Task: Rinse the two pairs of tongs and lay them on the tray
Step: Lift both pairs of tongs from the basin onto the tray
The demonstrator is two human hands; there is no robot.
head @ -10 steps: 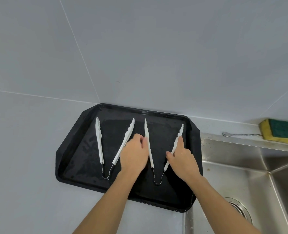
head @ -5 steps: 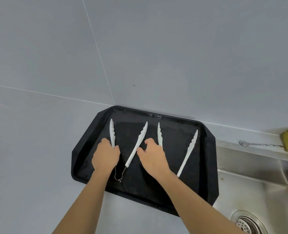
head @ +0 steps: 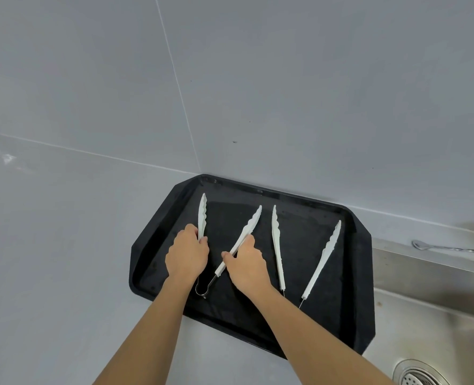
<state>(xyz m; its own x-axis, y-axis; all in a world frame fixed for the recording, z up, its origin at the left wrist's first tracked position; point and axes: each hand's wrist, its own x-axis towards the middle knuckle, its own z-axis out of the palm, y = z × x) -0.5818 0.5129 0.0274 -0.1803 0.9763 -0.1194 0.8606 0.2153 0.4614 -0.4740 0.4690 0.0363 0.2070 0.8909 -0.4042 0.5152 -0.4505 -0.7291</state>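
Head view: within the last second the hands were moved off the right pair of tongs (head: 277, 240), white plastic with scalloped arms, and brought across to the left pair of tongs (head: 248, 229), of the same white scalloped make, with a bare wire loop at the hinge. The right pair was left lying free on the black plastic tray with cut corners (head: 352, 273), its arms spread in a V. Its hinge was hidden behind the right forearm. The left hand (head: 187, 254) was seen curled round the left arm of the left pair. The right hand (head: 247, 263) was pinched on its right arm between thumb and fingers. This pair too was resting on the tray, arms spread, tips pointed toward the grey wall, wire loop near the tray's front rim. The tray was set on the pale grey surface (head: 63, 245) against the wall, just beside the stainless steel sink (head: 438, 315). With both pairs on the tray, the rinsing was judged done and the laying-out nearly so. Only the straightening of the left pair and the release of the hands appeared to be left. The tray floor was seen to glisten faintly, perhaps from water.
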